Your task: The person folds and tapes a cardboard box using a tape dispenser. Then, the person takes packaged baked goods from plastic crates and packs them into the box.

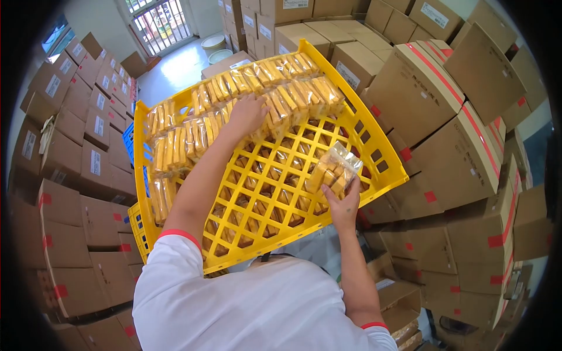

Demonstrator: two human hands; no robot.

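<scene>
A yellow plastic crate (374,188) with a lattice base lies in front of me. Rows of flat yellow snack packets (181,140) in clear wrappers stand on edge along its far and left sides. My left hand (249,116) reaches across the crate into the middle of these rows, its fingers bent over packets; the fingertips are partly hidden. Near the crate's front right corner, my right hand (343,207) grips a small bunch of the same wrapped packets (332,171), thumb on the near side. Through the lattice, more packets show in a layer below.
Cardboard boxes (88,128) with white labels are stacked on the left. Taller cartons (421,93) with red tape rise close to the crate's right side. Beyond it stand more boxes, white buckets (214,44) and a barred door (161,26). An open carton (404,301) sits low at right.
</scene>
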